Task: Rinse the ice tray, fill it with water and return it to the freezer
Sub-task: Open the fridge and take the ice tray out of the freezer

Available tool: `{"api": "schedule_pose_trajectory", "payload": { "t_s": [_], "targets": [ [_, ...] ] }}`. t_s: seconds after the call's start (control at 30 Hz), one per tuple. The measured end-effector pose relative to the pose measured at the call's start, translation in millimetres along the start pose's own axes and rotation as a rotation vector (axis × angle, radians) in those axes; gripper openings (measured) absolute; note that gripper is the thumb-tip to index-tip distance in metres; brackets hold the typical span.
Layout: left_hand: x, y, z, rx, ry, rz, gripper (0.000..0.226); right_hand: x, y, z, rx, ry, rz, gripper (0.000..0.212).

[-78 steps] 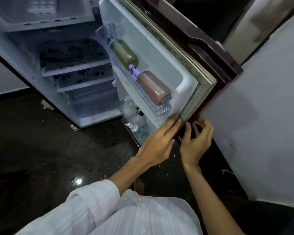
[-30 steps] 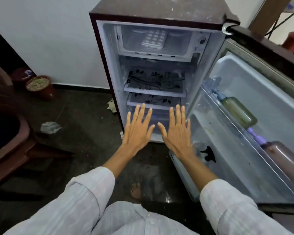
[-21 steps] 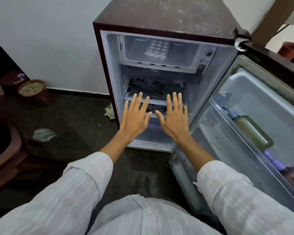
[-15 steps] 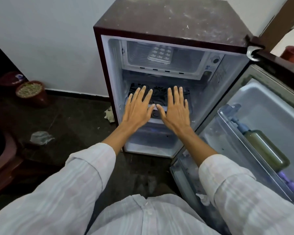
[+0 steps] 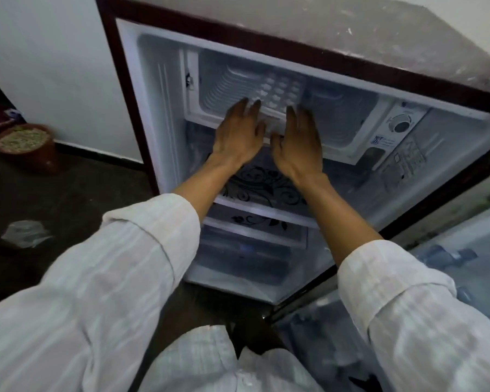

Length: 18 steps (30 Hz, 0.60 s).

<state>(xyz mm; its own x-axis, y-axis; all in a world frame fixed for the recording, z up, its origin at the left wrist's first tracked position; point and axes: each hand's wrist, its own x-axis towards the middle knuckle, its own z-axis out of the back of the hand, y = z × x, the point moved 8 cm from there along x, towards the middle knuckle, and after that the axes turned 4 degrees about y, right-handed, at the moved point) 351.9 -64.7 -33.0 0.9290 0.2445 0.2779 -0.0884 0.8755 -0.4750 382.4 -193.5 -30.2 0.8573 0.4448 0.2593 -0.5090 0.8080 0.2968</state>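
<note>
Fingers point(image 5: 242, 108) outstretched toward ice tray point(image 5: 280, 91); blue sticker point(image 5: 377, 140) unreadable

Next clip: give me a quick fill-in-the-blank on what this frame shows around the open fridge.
1. The white plastic ice tray lies inside the ___ compartment at the top of the dark maroon fridge.
2. The left hand and the right hand reach toward it, fingers extended, holding ___.
3. The round grey thermostat dial sits to the ___ of the tray.
4. The brown clay pot stands on the dark floor, ___ of the fridge.

Missing words: freezer; nothing; right; left.
</note>
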Motion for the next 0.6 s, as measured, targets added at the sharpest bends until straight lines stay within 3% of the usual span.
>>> {"api": "schedule_pose_trajectory", "payload": {
  "t_s": [0.2,0.33,0.47,0.6],
  "targets": [
    [26,21,3,-0.042,-0.059,0.043,0.055,23,-10,-15,0.098,0.062,-0.034,0.062],
    [29,25,5,-0.065,-0.088,0.062,0.047,25,-2,-10,0.108,-0.048,0.003,0.049],
    [31,30,16,-0.232,-0.158,0.113,0.032,21,16,-7,0.124,-0.115,0.044,0.042],
    [33,32,34,-0.406,-0.208,0.174,0.038,10,34,-5,0.200,-0.123,0.098,0.039]
  ]
}}
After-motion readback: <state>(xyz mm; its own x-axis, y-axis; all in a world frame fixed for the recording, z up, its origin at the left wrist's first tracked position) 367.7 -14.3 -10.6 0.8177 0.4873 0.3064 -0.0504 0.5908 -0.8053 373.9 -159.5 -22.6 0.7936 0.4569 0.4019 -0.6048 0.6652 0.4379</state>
